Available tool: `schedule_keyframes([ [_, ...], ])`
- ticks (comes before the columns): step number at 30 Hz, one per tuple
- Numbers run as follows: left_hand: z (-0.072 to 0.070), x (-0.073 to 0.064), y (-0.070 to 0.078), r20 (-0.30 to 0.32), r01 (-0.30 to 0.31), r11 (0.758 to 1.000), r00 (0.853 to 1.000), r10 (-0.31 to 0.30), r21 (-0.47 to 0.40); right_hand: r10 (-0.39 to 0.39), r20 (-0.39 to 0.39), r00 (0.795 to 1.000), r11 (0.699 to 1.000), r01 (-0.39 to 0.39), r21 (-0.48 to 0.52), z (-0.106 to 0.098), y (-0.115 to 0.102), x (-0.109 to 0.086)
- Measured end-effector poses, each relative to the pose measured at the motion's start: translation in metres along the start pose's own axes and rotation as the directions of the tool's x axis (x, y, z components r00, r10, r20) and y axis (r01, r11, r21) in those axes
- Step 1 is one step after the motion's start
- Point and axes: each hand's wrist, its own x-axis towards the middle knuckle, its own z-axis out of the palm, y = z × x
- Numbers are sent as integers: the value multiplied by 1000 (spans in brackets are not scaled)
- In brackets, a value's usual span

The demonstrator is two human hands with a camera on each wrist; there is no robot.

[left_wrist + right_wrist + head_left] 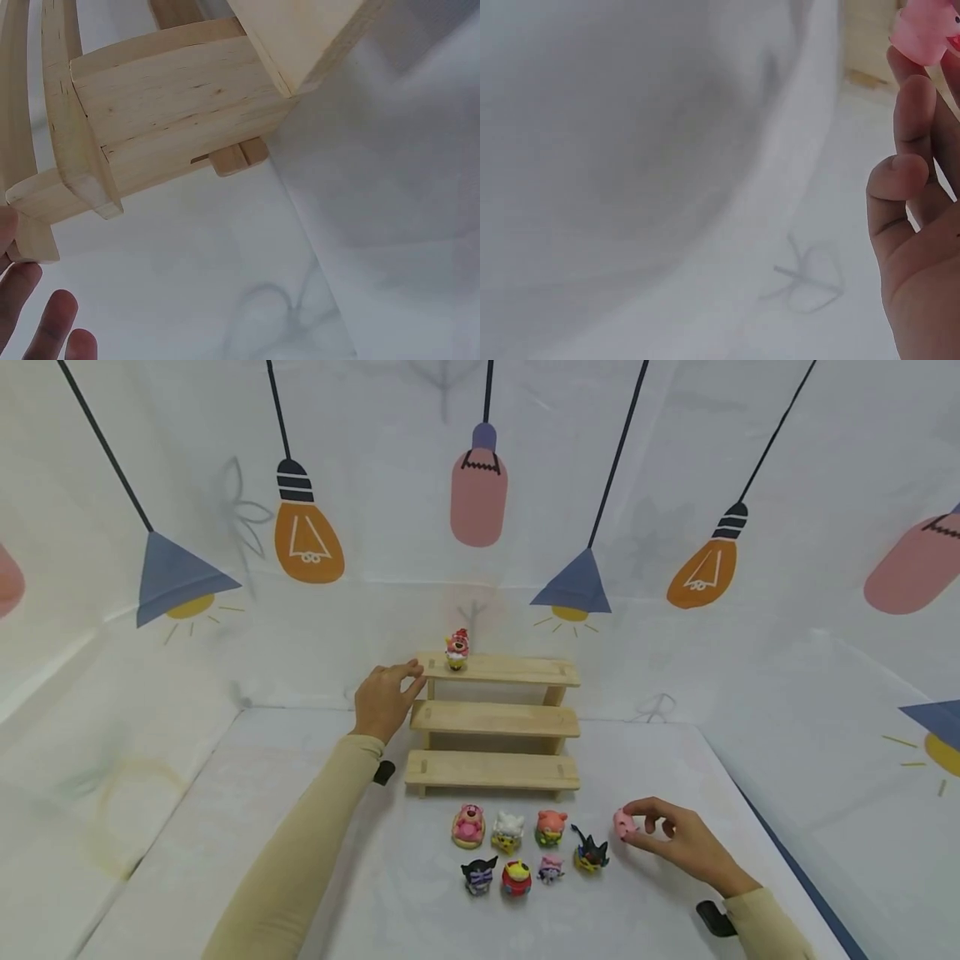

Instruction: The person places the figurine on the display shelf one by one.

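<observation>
A stepped wooden display stand has three shelves. My left hand is at the left end of its top shelf, with thumb and index finger on either side of the wooden end and the other fingers spread. On that top shelf stands a small pink and red bear figurine. My right hand pinches a pink figurine between thumb and fingertips, right of the stand and low over the table; a dark eye and red mouth show on the figurine in the right wrist view.
In front of the stand, several figurines sit in two rows, among them a pink bear, a white one, a red one and a black winged one. White sheeting printed with lamps encloses the white table.
</observation>
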Motion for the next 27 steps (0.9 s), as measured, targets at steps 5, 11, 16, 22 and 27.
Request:
schedule_keyframes([
  [5,-1,0,1,9,9,1000,1000,-9,-1,-56,-19,998,998,56,4,0,-11,18],
  [11,0,1,-1,10,5,1000,1000,-5,6,-179,4,984,984,179,13,-1,-37,47],
  [16,-2,0,0,16,5,1000,1000,-6,11,-298,36,954,955,297,20,2,-62,75],
  [22,-2,0,-1,12,-9,1000,1000,8,20,-363,40,931,931,360,66,16,-82,105],
  [27,-2,0,-1,4,-16,1000,1000,16,17,-399,8,917,912,395,111,24,-94,130],
])
